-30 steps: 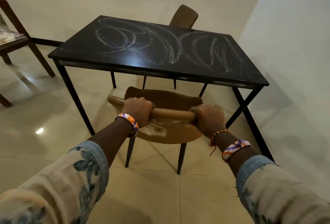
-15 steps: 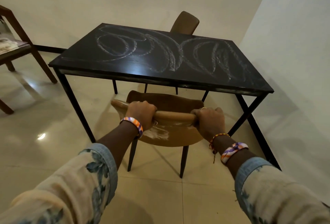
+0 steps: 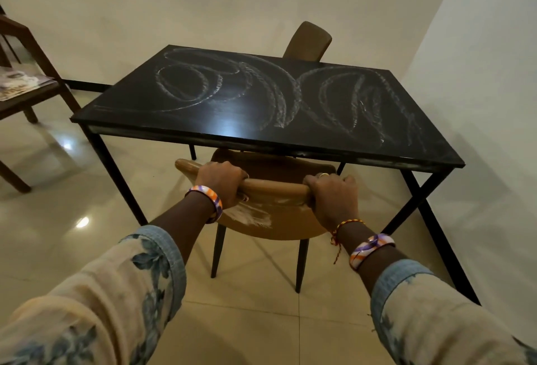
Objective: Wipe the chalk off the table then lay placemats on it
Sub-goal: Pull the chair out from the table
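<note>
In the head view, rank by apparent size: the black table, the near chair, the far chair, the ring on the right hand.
1. black table
2. near chair
3. far chair, mostly hidden and farther off, so true size is unsure
4. ring on the right hand

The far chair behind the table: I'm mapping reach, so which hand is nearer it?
Right. The right hand grips the near chair's backrest almost below the far chair; the left hand grips the same backrest further left.

Surface (image 3: 232,120): black, faintly glossy, chalk-smeared (image 3: 279,97), on metal legs. Chair (image 3: 276,190) under my fingers: smooth tan padding. Floor (image 3: 87,190): glossy tile.
</note>
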